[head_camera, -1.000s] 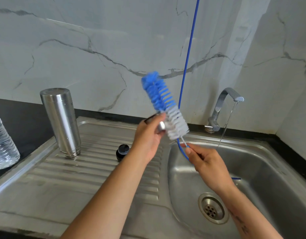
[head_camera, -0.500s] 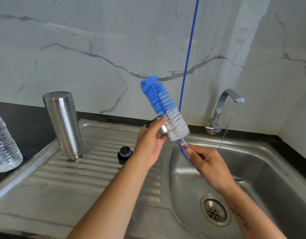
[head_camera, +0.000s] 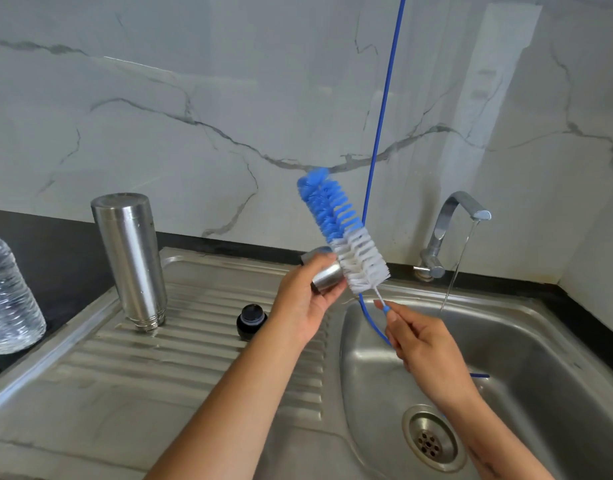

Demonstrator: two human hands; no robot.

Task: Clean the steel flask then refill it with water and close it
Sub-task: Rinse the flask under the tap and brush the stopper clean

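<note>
Two hands busy, cleaning step: I'm scrubbing the steel cup [head_camera: 327, 276], not the flask [head_camera: 130, 258]; flask stands inverted on the drainboard [head_camera: 180, 362], stopper [head_camera: 251, 320] just beside it; left hand [head_camera: 303, 303] wraps the cup; right hand [head_camera: 424, 344] pinches the brush [head_camera: 343, 233] wire, bristles touching the cup; next, I reckon: rinse under the running tap [head_camera: 454, 223], then fill the flask.
</note>
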